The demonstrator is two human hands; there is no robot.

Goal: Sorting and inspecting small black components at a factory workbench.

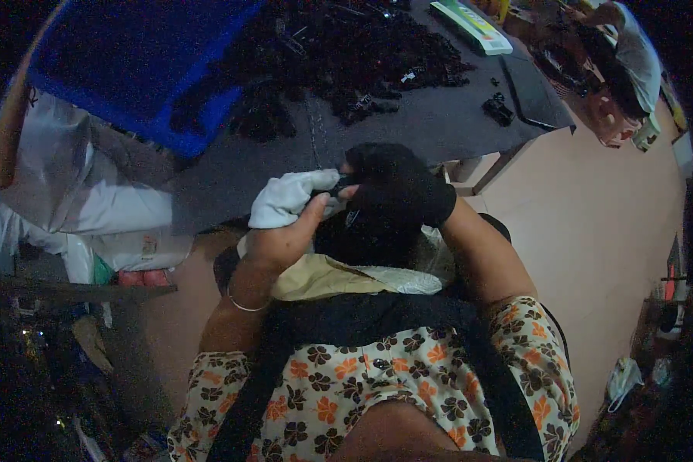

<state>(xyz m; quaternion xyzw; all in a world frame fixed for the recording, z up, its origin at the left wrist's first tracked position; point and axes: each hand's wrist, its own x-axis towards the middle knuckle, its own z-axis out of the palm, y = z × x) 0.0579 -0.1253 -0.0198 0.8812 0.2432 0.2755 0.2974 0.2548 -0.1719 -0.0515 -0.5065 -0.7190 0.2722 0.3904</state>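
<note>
My left hand [289,208], partly covered by a white glove that leaves the thumb bare, meets my right hand [396,185] just in front of my body. A black glove covers the right hand, with bare fingertips showing. Between the fingertips of both hands is a small dark piece [337,187]; its kind cannot be made out, as the fingers hide most of it. Beyond the hands, a wide heap of small black parts [346,65] lies on the dark grey tabletop [431,127]. A few black parts [497,109] sit apart at the right.
Blue material [131,69] covers the table's far left. A white and green box [473,29] and a flat black object [527,92] lie toward the right edge. People sit at left [77,169] and far right [631,61]. Beige cloth [323,279] rests at my lap.
</note>
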